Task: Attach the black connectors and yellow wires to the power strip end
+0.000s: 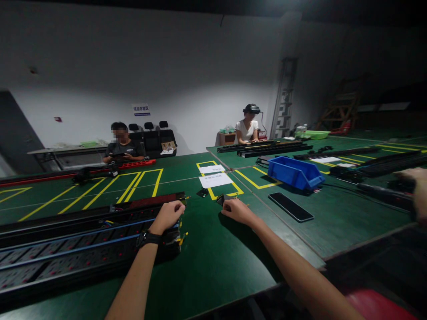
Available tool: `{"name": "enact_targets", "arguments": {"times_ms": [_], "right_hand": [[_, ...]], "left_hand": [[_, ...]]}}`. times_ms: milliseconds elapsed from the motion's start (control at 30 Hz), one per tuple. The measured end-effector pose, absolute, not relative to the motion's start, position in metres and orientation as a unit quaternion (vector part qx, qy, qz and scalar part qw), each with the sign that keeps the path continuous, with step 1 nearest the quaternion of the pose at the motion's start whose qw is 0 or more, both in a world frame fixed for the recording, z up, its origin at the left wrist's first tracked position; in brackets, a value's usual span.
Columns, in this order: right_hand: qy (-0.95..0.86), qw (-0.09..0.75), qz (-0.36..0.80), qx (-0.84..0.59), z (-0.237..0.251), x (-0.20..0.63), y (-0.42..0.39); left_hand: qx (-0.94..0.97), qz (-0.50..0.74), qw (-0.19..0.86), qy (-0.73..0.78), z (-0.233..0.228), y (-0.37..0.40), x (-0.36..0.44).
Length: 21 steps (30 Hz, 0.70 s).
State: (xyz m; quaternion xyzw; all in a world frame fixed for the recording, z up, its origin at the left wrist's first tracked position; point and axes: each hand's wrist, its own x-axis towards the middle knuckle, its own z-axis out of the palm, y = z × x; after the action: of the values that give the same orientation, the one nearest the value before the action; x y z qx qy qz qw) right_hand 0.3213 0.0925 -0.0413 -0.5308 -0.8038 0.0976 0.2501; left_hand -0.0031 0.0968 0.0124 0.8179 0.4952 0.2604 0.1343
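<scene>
Head view: we see our left hand [167,215] resting on the near end of a long black power strip [83,242], its fingers curled shut over the end where loose wires [183,238] stick out. Our right hand [237,210] lies well to the right of that end, fingers pinched closed on a small dark part [221,199] that sits on the green surface [213,266]. Farther from the strip lie white paper sheets [215,179], a black phone [290,206] and a blue bin [293,172]. Two people sit at the far side of the surface, beyond the strip. To do this well, we judge the left hand should pin the strip firmly while the right brings the small part squarely toward the open end, keeping clear of the wires.
</scene>
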Motion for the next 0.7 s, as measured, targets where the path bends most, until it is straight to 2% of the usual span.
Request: {"name": "enact_targets", "arguments": {"times_ms": [700], "right_hand": [[-0.809, 0.257, 0.096, -0.519, -0.0440, 0.3221, 0.0948]], "left_hand": [[0.816, 0.269, 0.146, 0.490, 0.0133, 0.0963, -0.0035]]}}
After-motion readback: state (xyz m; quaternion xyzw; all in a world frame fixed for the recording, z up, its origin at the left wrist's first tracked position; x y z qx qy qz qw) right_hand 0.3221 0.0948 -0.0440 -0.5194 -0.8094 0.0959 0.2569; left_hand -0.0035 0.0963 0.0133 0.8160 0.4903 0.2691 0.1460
